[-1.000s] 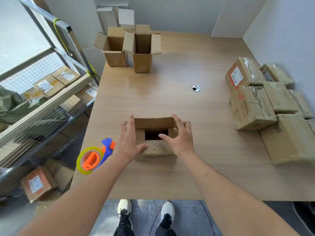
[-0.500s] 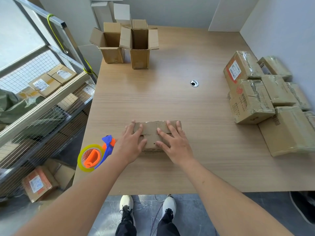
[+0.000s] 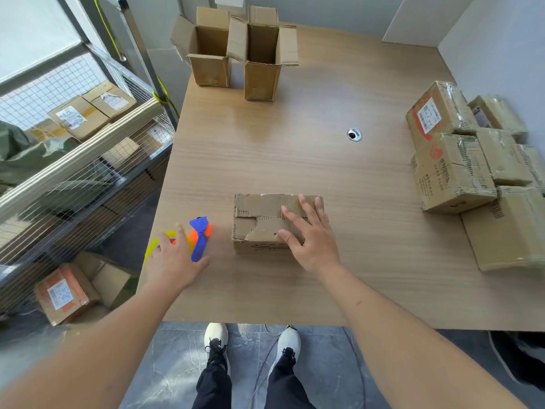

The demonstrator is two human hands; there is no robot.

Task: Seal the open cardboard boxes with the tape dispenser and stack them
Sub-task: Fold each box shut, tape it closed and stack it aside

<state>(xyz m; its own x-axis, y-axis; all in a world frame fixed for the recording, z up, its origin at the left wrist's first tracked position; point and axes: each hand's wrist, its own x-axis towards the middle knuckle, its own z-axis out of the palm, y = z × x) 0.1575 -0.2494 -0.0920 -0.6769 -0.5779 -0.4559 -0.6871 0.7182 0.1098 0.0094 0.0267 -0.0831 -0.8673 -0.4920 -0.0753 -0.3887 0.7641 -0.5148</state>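
A small cardboard box (image 3: pixel 259 219) lies near the table's front edge with its flaps folded shut. My right hand (image 3: pixel 309 234) presses flat on the right half of its top, fingers spread. Left of the box sits the tape dispenser (image 3: pixel 199 237), blue and orange with a yellow roll. My left hand (image 3: pixel 174 261) lies over its yellow roll, fingers relaxed; the hand hides most of the roll, and no grip shows. Two open boxes, one on the left (image 3: pixel 208 51) and one on the right (image 3: pixel 262 54), stand upright at the far left of the table.
Several taped boxes (image 3: pixel 454 172) are piled along the table's right side by the wall. A cable hole (image 3: pixel 354 134) sits mid-table. A wire shelf rack (image 3: pixel 76 160) with parcels stands left of the wooden table (image 3: pixel 295 160). My feet show below the front edge.
The flaps of the near box went from open to folded flat. My left hand left the box and moved left onto the tape dispenser. My right hand stayed pressing the box top.
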